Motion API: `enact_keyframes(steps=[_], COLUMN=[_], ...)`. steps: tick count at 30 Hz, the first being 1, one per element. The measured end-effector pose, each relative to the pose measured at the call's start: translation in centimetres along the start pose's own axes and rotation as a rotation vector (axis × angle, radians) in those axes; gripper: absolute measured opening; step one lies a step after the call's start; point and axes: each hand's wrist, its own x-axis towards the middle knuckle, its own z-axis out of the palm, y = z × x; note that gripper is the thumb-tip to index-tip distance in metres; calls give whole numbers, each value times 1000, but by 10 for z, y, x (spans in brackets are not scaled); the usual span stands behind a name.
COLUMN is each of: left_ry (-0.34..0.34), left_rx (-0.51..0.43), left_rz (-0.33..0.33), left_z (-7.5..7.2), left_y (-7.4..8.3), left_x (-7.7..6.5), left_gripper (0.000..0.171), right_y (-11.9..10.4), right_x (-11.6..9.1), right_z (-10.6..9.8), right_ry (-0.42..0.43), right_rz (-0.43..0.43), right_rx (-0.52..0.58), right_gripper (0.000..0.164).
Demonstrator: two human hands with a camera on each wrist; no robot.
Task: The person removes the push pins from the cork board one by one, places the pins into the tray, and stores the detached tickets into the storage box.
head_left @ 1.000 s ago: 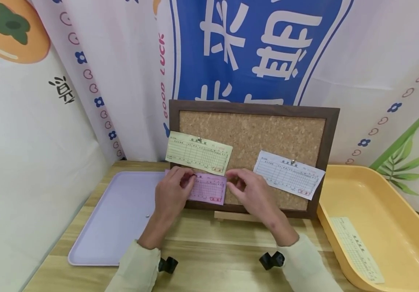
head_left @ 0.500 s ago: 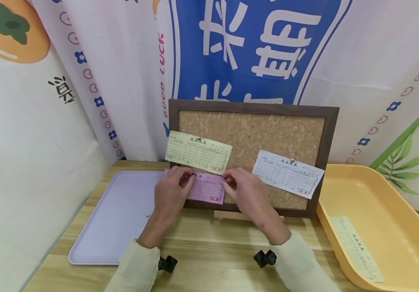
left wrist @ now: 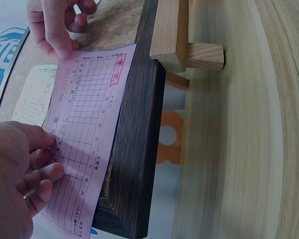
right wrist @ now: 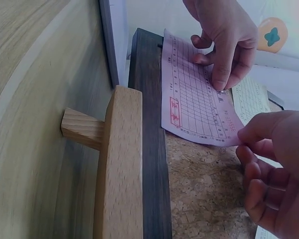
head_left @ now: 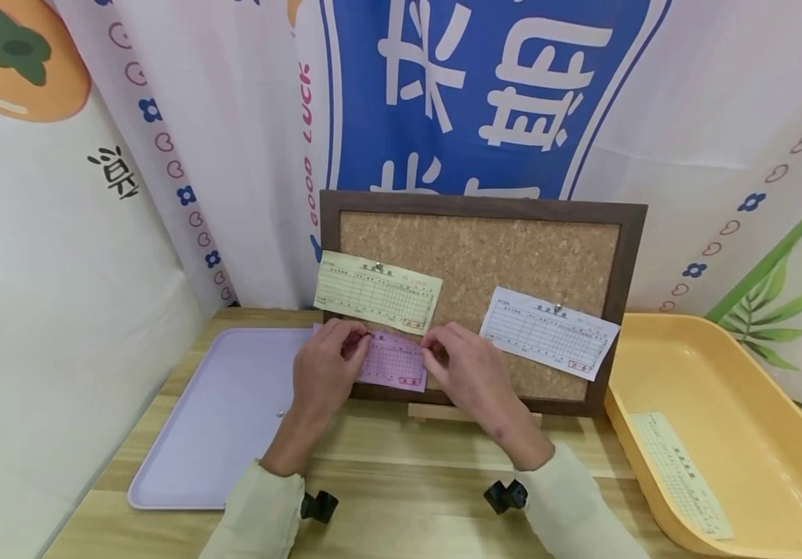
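Note:
A pink receipt slip [head_left: 392,361] lies against the lower left of the framed corkboard [head_left: 484,248]. My left hand [head_left: 325,365] is at its top edge, thumb and forefinger pinching a small push pin, mostly hidden; a shiny bit shows at the fingertips in the right wrist view. With thumb and forefinger my right hand [right wrist: 279,164] pinches the slip's top right corner, which bends slightly off the cork. Just above, a pale green slip [head_left: 380,291] hangs from a silver pin [head_left: 380,266]. Farther right, a white slip [head_left: 549,334] is pinned too.
A lilac tray [head_left: 205,419] stands on the left, with a small silver pin [head_left: 279,414] on it. On the right is a yellow tray [head_left: 757,419] holding another pale green slip [head_left: 680,473]. The board leans on a wooden stand [left wrist: 172,40].
My right hand has moved a little left and now grips the pink slip's top right corner; its fingers were at that edge before. The left hand stays at the slip's top.

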Motion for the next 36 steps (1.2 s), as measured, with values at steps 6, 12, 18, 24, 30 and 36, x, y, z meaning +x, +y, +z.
enact_keyframes(steps=[6, 12, 18, 24, 30, 36], left_ry=[-3, -9, -22, -39, -58, -58], left_rx=[-3, -19, -35, -52, -45, -37], left_rz=[1, -21, -48, -69, -67, -58], left_z=[0, -1, -2, -2, -3, -2], left_y=[0, -1, 0, 1, 1, 2], left_x=[0, 0, 2, 2, 3, 3], left_gripper=[13, 13, 12, 11, 11, 12], right_y=[0, -1, -2, -2, -2, -2], right_x=[0, 1, 0, 0, 1, 1], right_z=[-2, -3, -5, -5, -6, -7], right_ry=[-21, -49, -68, -66, -50, -45], right_rz=[12, 29, 55, 57, 44, 36], right_rx=[67, 151, 179, 184, 183, 191], right_gripper=[3, 6, 8, 8, 7, 7])
